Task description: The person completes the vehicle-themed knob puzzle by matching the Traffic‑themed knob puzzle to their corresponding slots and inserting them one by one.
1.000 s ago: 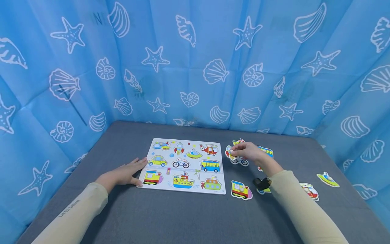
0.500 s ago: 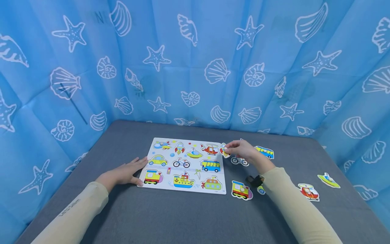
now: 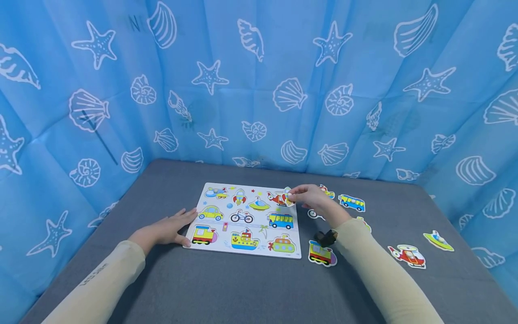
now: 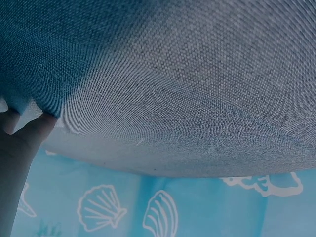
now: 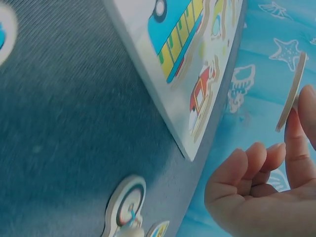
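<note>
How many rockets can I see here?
2. A rocket piece is pinched in the right hand, and a rocket picture is in the far row of the board. The right sleeve may hide others.

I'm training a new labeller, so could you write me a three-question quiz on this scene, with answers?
1. True or false: the left hand is holding a loose piece.

2. Which piece does the right hand hold?
A) train piece
B) rocket piece
C) bus piece

3. In the head view, which loose piece lies farthest to the right?

Key:
1. False; it touches the left edge of the board.
2. B.
3. The saucer piece.
</note>
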`<state>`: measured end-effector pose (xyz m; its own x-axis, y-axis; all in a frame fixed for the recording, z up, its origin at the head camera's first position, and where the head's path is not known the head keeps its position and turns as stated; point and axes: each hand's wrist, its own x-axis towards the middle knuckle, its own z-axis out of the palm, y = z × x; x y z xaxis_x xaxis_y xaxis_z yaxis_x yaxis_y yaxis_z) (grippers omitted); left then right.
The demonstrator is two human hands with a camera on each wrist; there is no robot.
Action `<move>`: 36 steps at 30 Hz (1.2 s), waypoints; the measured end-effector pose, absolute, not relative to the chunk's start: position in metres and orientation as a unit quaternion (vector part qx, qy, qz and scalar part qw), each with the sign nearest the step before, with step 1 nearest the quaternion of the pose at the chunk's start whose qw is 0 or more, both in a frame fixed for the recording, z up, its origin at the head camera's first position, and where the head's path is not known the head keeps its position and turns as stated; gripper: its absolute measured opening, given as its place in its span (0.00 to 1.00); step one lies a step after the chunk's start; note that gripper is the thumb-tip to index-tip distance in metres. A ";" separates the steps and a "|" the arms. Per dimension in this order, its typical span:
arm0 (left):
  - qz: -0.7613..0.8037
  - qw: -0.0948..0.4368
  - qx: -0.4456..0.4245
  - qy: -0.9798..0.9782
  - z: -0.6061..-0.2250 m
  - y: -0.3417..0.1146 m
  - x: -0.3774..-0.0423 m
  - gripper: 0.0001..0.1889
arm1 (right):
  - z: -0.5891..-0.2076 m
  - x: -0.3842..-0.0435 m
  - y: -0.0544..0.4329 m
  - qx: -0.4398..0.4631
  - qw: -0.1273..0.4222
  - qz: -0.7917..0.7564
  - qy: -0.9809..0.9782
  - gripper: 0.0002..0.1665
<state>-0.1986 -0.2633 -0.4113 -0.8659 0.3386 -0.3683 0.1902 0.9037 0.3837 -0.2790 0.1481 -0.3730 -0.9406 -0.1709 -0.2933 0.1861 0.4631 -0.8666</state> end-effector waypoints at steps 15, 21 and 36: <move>0.177 0.226 0.141 0.947 -0.414 -0.263 -0.197 0.56 | -0.386 -0.284 0.119 0.043 0.193 -0.534 0.822 0.14; 0.174 0.224 0.135 0.949 -0.413 -0.263 -0.199 0.57 | -0.384 -0.284 0.109 0.046 0.187 -0.522 0.831 0.15; 0.166 0.230 0.127 0.950 -0.411 -0.262 -0.201 0.57 | -0.383 -0.291 0.069 0.076 0.196 -0.547 0.810 0.11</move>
<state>-0.2005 -0.2623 -0.4108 -0.8614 0.3184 -0.3957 0.1654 0.9125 0.3742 -0.2911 0.0689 -0.3830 -0.9114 -0.0911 -0.4013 0.3384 0.3891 -0.8568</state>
